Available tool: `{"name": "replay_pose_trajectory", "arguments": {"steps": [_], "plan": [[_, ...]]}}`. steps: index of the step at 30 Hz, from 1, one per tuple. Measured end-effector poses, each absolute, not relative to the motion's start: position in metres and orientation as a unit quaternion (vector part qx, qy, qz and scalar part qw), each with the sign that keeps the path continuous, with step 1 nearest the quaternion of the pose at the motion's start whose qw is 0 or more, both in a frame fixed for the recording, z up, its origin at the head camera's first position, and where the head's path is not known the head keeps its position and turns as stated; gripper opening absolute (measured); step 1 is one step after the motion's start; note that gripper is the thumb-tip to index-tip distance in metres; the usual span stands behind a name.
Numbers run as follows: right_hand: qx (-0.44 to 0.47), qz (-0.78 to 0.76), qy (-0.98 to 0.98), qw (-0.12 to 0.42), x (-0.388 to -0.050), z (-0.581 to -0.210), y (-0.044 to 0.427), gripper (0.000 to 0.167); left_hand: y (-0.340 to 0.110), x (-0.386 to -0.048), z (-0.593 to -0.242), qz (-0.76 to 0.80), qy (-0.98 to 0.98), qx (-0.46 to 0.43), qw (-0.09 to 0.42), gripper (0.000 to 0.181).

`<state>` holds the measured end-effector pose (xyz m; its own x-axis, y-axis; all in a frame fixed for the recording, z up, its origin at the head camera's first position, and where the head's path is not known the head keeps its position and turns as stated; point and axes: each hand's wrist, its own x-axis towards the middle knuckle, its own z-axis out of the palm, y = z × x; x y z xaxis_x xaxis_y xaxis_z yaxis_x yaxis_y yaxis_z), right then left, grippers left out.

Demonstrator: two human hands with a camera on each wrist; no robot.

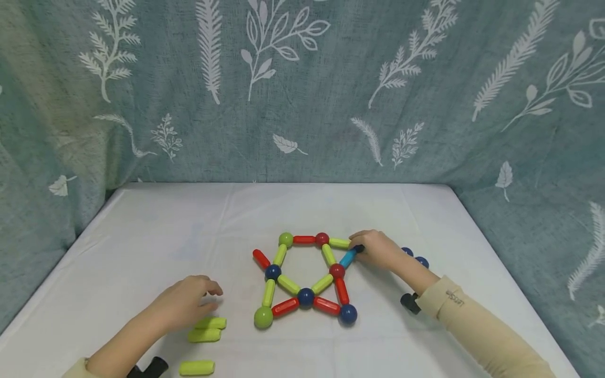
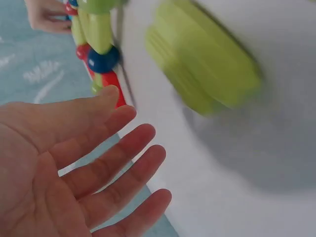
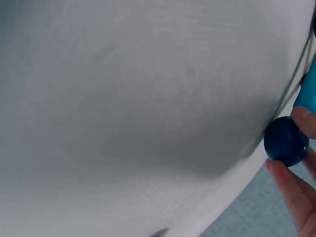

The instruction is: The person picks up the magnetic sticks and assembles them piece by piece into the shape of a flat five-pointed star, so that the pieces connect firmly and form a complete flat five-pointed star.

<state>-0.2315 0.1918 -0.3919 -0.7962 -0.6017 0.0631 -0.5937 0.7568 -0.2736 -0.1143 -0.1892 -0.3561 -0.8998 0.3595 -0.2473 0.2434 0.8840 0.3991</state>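
Observation:
My right hand (image 1: 378, 249) pinches a dark blue ball (image 3: 285, 141) between thumb and fingers, at the right side of a flat figure of rods and balls. That ball meets the end of a light blue rod (image 1: 347, 259), which runs to a red ball (image 1: 337, 271). A lime rod (image 1: 339, 243) from the upper red ball (image 1: 322, 239) also reaches my right fingers; its far end is hidden. My left hand (image 1: 186, 302) hovers with loosely spread fingers and holds nothing, just above two lime rods (image 1: 205, 335) lying side by side.
Another lime rod (image 1: 197, 367) lies nearer the front. Two dark blue balls (image 1: 422, 261) sit behind the right wrist, partly covered. A loose-ended red rod (image 1: 261, 259) sticks out at the figure's upper left. A patterned curtain (image 1: 302, 105) hangs behind the white table (image 1: 189, 220).

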Motion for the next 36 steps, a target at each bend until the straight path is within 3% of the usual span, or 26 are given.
{"name": "replay_pose_trajectory", "arguments": {"steps": [10, 17, 22, 27, 33, 36], "plan": [[-0.285, -0.227, 0.930, 0.044, -0.239, -0.392, 0.200, 0.023, -0.210, -0.110, -0.371, 0.246, 0.935, 0.164, 0.196, 0.016], [-0.272, -0.246, 0.928, 0.060, -0.242, -0.393, 0.201, 0.021, -0.219, -0.108, -0.376, 0.299, 0.900, 0.219, 0.228, 0.017], [-0.264, -0.250, 0.930, 0.060, -0.242, -0.393, 0.200, 0.021, -0.219, -0.110, -0.375, 0.301, 0.899, 0.222, 0.228, 0.015], [-0.257, -0.254, 0.931, 0.055, -0.242, -0.394, 0.198, 0.021, -0.213, -0.128, -0.364, 0.271, 0.914, 0.233, 0.192, 0.014], [-0.251, -0.254, 0.932, 0.056, -0.241, -0.395, 0.199, 0.021, -0.183, -0.178, -0.349, 0.236, 0.942, 0.217, 0.098, 0.016], [-0.248, -0.259, 0.932, 0.059, -0.240, -0.394, 0.199, 0.021, -0.165, -0.203, -0.349, 0.223, 0.951, 0.196, 0.091, 0.016]]}}
